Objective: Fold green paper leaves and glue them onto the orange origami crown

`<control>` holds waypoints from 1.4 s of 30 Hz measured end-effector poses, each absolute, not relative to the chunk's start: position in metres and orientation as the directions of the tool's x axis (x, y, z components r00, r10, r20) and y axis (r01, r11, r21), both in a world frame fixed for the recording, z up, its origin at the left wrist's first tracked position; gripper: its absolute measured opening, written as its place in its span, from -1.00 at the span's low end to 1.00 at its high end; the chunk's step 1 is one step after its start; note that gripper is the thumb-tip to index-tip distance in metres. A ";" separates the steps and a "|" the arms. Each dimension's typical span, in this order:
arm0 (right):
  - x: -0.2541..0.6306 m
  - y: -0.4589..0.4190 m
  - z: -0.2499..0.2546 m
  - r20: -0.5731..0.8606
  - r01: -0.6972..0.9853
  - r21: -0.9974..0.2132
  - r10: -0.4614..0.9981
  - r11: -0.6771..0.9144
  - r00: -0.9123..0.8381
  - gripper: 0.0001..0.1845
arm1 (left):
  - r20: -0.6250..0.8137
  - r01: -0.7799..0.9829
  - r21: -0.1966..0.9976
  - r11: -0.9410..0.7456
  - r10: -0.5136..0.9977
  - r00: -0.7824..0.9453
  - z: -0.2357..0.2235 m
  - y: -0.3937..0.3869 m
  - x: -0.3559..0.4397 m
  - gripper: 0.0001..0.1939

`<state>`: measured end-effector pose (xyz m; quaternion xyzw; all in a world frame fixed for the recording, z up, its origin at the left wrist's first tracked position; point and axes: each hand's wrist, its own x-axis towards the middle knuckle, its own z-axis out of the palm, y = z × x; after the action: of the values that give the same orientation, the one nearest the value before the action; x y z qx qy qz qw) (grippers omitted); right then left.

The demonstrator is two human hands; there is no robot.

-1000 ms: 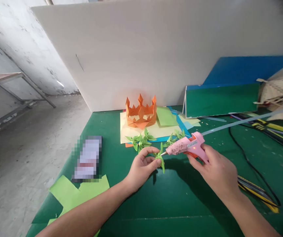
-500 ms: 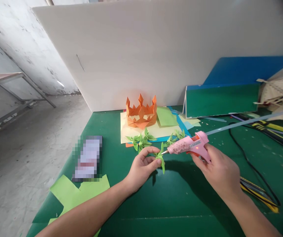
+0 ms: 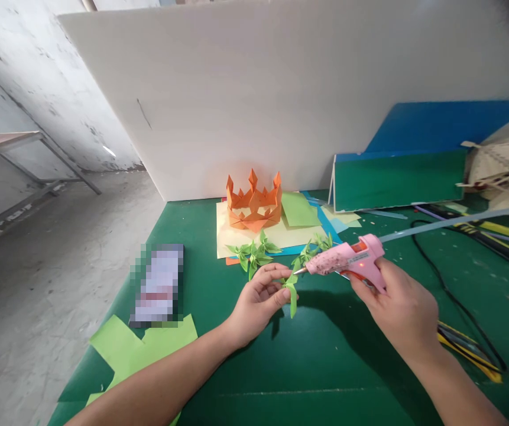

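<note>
One pink glue gun (image 3: pixel 347 261) (label unreadable)

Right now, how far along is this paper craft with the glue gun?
Done: the orange paper crown stands folded, and several green leaf pieces lie ready. In hand: the left hand pinches one green leaf; the right hand aims the pink glue gun at it. Left: no leaves are on the crown.

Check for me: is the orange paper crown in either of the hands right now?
No, the orange paper crown sits on yellow paper beyond both hands.
</note>
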<state>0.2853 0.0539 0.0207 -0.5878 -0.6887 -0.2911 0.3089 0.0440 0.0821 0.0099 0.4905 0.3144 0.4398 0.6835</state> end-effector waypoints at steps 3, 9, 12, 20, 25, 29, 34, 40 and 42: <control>0.286 0.054 0.020 0.772 0.990 0.037 0.625 0.139 -0.117 -0.65 | 0.005 -0.301 0.945 0.132 0.910 0.414 0.010 0.082 0.044 -0.71; 0.288 0.054 0.020 0.786 0.992 0.039 0.609 0.118 -0.103 -0.69 | 0.008 -0.311 0.941 0.132 0.911 0.412 0.011 0.081 0.044 -0.72; 0.288 0.054 0.019 0.789 0.994 0.033 0.608 0.107 -0.091 -0.68 | 0.013 -0.313 0.941 0.131 0.909 0.417 0.011 0.081 0.044 -0.73; 0.291 0.050 0.015 0.734 0.996 -0.050 0.679 0.072 -0.013 -0.54 | 0.037 -0.289 0.952 0.101 0.898 0.438 0.008 0.082 0.042 -0.73; 0.293 0.051 0.016 0.699 0.990 -0.103 0.715 0.093 0.005 -0.48 | 0.048 -0.283 0.955 0.088 0.896 0.441 0.008 0.082 0.040 -0.73; 0.300 0.057 0.017 0.616 0.973 -0.228 0.780 0.043 0.110 -0.55 | 0.056 -0.294 0.951 0.091 0.888 0.456 0.009 0.081 0.039 -0.74; 0.330 0.068 0.009 0.469 0.911 -0.390 0.821 -0.138 0.325 -0.56 | 0.052 -0.316 0.944 0.099 0.897 0.438 0.010 0.082 0.039 -0.74; 0.365 0.074 -0.015 0.388 0.879 -0.441 0.844 -0.183 0.370 -0.59 | 0.045 -0.361 0.926 0.113 0.915 0.401 0.007 0.083 0.039 -0.70; 0.369 0.075 -0.022 0.365 0.871 -0.449 0.849 -0.200 0.383 -0.61 | 0.047 -0.360 0.927 0.106 0.919 0.392 0.007 0.083 0.039 -0.70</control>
<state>0.3687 0.0749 -0.0222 -0.7743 -0.5553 -0.0180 0.3031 0.0390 0.0827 0.0068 0.4778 0.2922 0.4674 0.6840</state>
